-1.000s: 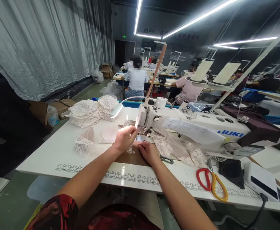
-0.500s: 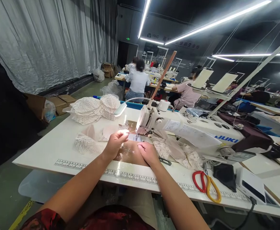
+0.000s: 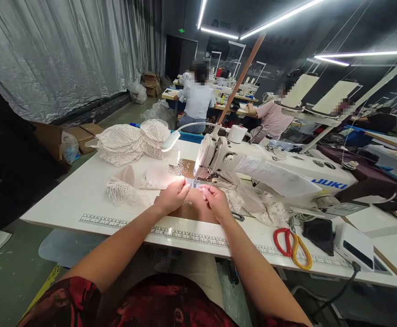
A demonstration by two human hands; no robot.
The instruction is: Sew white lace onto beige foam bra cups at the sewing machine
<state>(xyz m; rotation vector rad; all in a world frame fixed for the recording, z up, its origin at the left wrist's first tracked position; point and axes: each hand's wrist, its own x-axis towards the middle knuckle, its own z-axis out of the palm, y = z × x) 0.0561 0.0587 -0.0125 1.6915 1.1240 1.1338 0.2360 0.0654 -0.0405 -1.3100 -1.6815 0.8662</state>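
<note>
My left hand (image 3: 175,195) is closed in a pinch just left of the needle of a white sewing machine (image 3: 262,165). What lies between its fingertips is too small to make out. On the other side of the needle, my right hand (image 3: 214,199) has its thumb and fingertips pressed together, and their contents are hidden too. The presser foot (image 3: 194,183) sits between both hands, over the lit needle plate. Left of my left hand lie pale lace and sheer cup pieces (image 3: 125,193). More lace fabric (image 3: 249,200) is bunched under the machine arm.
Stacked lace cups (image 3: 121,141) stand at the table's back left. Red-and-yellow-handled scissors (image 3: 291,247) and a white box-shaped device (image 3: 355,245) lie at the right. A printed ruler (image 3: 184,236) follows the front edge. Thread cones (image 3: 334,97) rise behind the machine; co-workers sit beyond.
My left hand has moved right and slightly down from holding a thin thread-like strand near the needle; that strand no longer shows. My right hand's fingers have come up beside the presser foot. The camera view shifted.
</note>
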